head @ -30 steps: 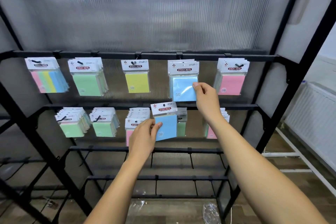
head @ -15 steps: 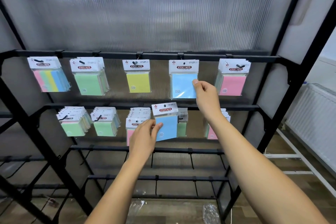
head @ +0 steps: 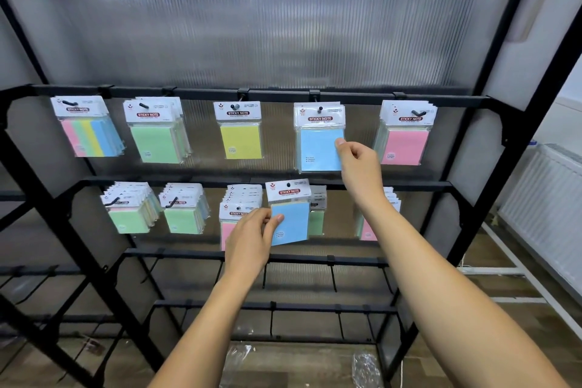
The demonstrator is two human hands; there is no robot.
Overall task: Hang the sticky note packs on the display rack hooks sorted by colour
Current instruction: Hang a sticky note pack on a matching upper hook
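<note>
My left hand [head: 252,238] pinches a blue sticky note pack [head: 289,214] by its lower left corner, in front of the lower row. My right hand [head: 359,164] pinches the right edge of the blue pack [head: 318,142] hanging on the fourth upper hook [head: 320,109]. The upper rail also carries a multicolour pack [head: 89,127], green packs [head: 157,132], a yellow pack [head: 240,131] and pink packs [head: 406,134]. On the lower rail hang mixed stacks: green-fronted ones [head: 132,208] [head: 184,209], a pink-fronted stack [head: 236,208], a green pack [head: 316,214] and a pink-fronted stack [head: 374,220] partly behind my right arm.
The black metal rack [head: 283,94] has a ribbed translucent back panel [head: 252,31]. Two lower rails [head: 315,260] hold bare hooks. Crumpled clear plastic [head: 365,365] lies on the wooden floor below. A white radiator [head: 548,214] stands at the right.
My right hand has shifted slightly on the hanging blue pack, which now hangs straighter on its hook. My left hand keeps holding its blue pack in about the same place.
</note>
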